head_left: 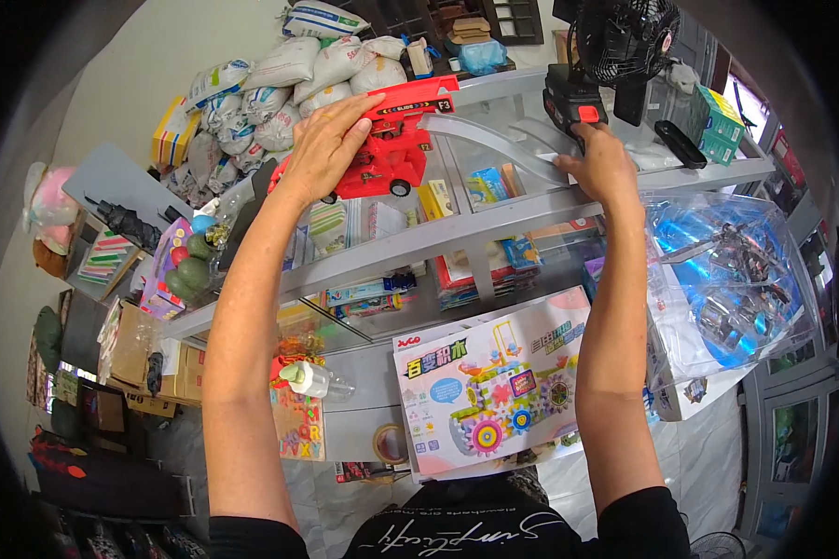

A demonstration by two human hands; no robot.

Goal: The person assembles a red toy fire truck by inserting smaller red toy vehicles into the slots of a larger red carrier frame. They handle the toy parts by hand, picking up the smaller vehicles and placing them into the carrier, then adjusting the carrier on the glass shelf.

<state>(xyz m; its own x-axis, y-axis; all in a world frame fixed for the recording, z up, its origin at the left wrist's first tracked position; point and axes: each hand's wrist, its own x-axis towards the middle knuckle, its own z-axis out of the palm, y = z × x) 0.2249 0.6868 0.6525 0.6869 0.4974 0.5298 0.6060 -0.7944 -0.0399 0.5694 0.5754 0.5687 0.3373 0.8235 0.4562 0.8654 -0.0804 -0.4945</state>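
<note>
A red toy truck [382,149] with black wheels stands on the glass counter. My left hand [326,140] grips its left side, fingers over the upper body and thumb along the flank. From the truck a pale grey toy ramp [494,138] curves down to the right across the glass. My right hand [601,168] is at the ramp's lower end, with the thumb against it and the fingers bent. Part of that grip is hidden. Just beyond the right hand sits the fan's black base with a red button [587,114].
A black fan [625,42] rises at the back right, near a green box [718,126] and a black oblong case [680,144]. A boxed toy set [489,382] leans before me. At right lies a clear-wrapped blue toy package [727,279]. Sacks [284,65] pile up behind.
</note>
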